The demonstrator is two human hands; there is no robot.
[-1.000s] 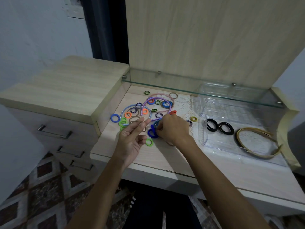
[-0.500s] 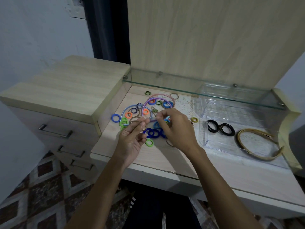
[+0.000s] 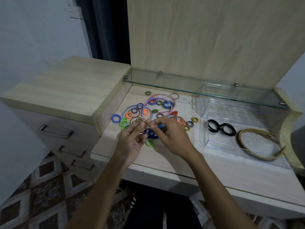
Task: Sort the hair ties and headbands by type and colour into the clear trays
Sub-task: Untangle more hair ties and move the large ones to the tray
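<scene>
Both hands, left hand [image 3: 132,139] and right hand [image 3: 171,136], have risen, now pinching one thin brown hair tie [image 3: 140,121].

One head-worn camera looks forward and down, close over the dresser top [image 3: 165,162].

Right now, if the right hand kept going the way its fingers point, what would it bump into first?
The right hand points left, so it would probably meet the left hand's fingertips first, since both pinch the same thin brown hair tie. Depth is hard to judge.
</scene>
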